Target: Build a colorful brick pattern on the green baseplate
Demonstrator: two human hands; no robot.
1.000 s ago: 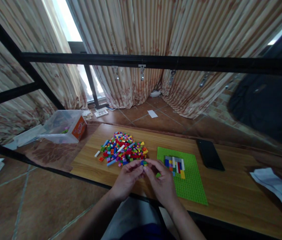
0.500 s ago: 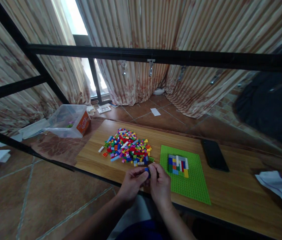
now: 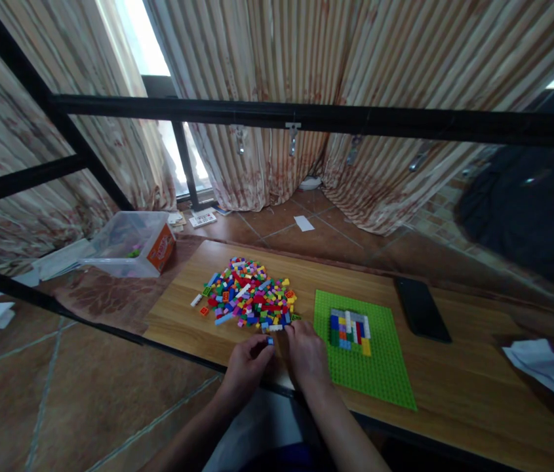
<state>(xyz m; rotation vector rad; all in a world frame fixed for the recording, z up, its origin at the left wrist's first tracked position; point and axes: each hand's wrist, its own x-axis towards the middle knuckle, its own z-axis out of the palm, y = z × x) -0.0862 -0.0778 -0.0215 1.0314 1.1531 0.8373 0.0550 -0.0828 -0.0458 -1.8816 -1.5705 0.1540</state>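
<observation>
Curtains (image 3: 267,65), striped and flowered, beyond the surface's far edge.
Surface (image 3: 173,321), wood-grained, dark near edge.
Tub (image 3: 134,252), clear plastic, orange label, standing off the surface's left end.
Baseplate (image 3: 385,367), green, studded, laid flat, its lowest corner toward the near edge.
Pile (image 3: 252,295) of loose mixed bricks, toward the far left corner.
White sheet (image 3: 552,373), crumpled, toward the right end; cloth or paper, cannot tell.
Phone (image 3: 421,308), black, flat by the far edge, right of the baseplate.
Right hand (image 3: 307,354), fingers bent down at the pile's near side, beside the baseplate; whether it grips anything, cannot tell.
Left hand (image 3: 247,360), at the near edge, thumb and forefinger pinching a blue brick.
Brick block (image 3: 350,331), multicoloured, on the baseplate's far part.
White brick (image 3: 275,328), by the right hand's fingertips.
Blue brick (image 3: 270,341), small, in the left hand, nearer than the pile.
</observation>
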